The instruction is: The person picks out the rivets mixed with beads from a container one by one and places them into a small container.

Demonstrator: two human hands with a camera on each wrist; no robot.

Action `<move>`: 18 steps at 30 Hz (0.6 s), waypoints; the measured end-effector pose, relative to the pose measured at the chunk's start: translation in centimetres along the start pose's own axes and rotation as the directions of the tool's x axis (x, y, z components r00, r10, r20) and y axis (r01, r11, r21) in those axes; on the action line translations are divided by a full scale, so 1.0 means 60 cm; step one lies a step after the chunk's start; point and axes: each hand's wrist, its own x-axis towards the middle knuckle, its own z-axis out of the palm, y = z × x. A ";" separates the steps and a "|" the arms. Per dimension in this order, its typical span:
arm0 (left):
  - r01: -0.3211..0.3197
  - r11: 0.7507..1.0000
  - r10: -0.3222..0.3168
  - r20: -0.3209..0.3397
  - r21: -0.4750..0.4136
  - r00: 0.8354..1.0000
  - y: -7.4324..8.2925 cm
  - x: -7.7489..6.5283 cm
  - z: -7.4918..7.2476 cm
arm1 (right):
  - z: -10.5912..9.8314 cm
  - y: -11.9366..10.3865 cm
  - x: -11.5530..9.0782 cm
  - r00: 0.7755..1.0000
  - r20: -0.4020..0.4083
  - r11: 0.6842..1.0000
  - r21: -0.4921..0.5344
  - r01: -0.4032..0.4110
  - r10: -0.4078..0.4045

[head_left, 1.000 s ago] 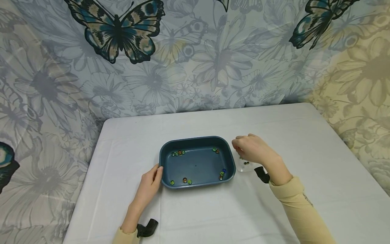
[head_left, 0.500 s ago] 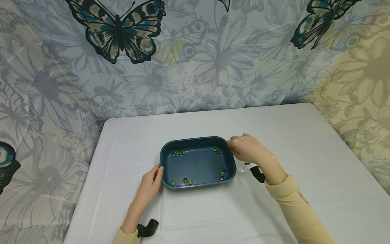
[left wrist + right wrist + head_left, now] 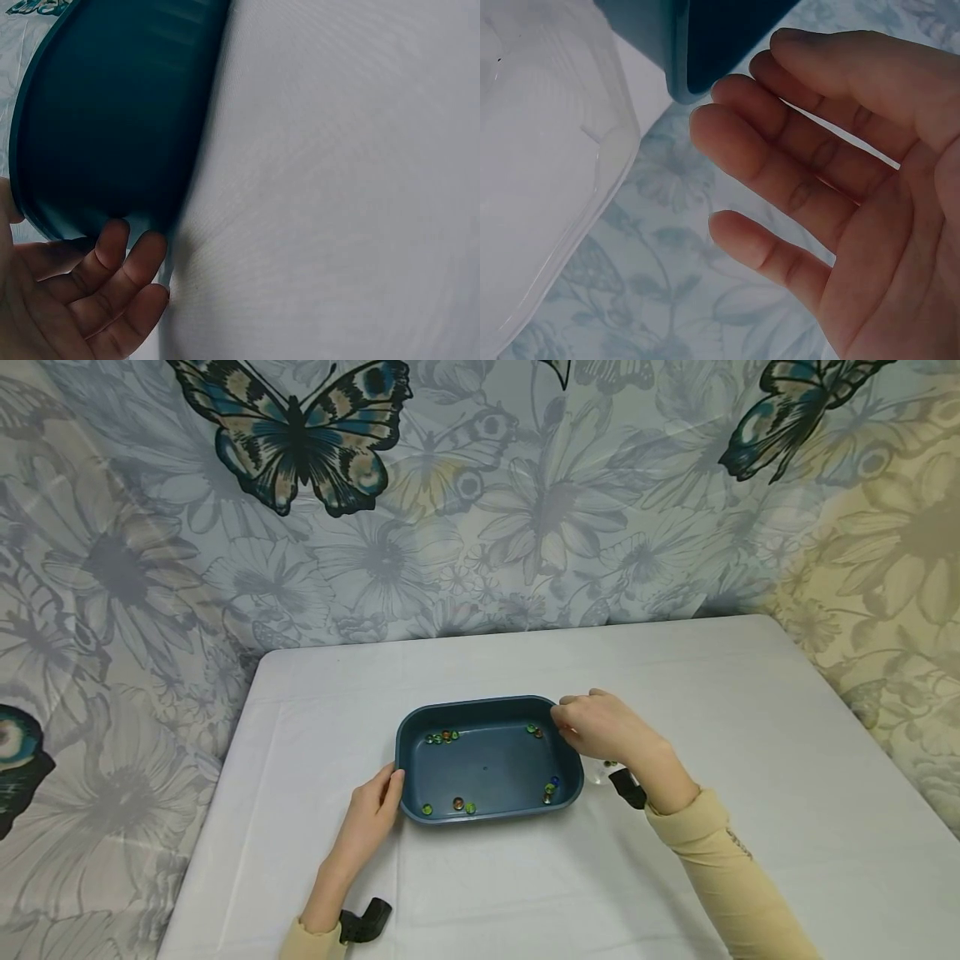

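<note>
A dark blue-green rectangular tray (image 3: 484, 777) stands on the white table, with several glass marbles (image 3: 447, 737) lying in groups along its inner edges. My left hand (image 3: 372, 803) grips its left end, thumb at the rim and fingers against the outer wall (image 3: 112, 150). Over the tray's right rim is my right hand (image 3: 600, 725), thumb and index fingertips close together (image 3: 780, 37). Whether a marble sits between them is hidden. Under that hand, right of the tray, a clear plastic container (image 3: 596, 772) shows a few marbles, partly covered by the hand and wrist camera.
White cloth covers the table (image 3: 480, 893). A patterned fabric backdrop (image 3: 465, 568) with flowers and butterflies rises behind it and at both sides. Black camera mounts sit on the left wrist (image 3: 365, 921) and right wrist (image 3: 627, 788).
My right hand has moved left from above the clear container to the tray's right rim. The left hand keeps its hold, and the marbles in the tray look unchanged.
</note>
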 end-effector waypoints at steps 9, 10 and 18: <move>0.011 1.000 -0.011 0.001 0.010 1.000 0.000 0.001 0.000 | 0.002 -0.008 0.011 1.000 0.008 1.000 0.026 0.016 -0.016; 0.009 1.000 -0.009 0.001 0.012 1.000 0.000 0.001 0.001 | 0.003 -0.009 0.012 1.000 0.011 0.999 0.028 0.018 -0.018; 0.002 1.000 -0.002 0.002 0.009 1.000 0.000 0.001 0.001 | 0.009 -0.017 0.021 0.999 -0.007 0.999 0.012 0.053 -0.053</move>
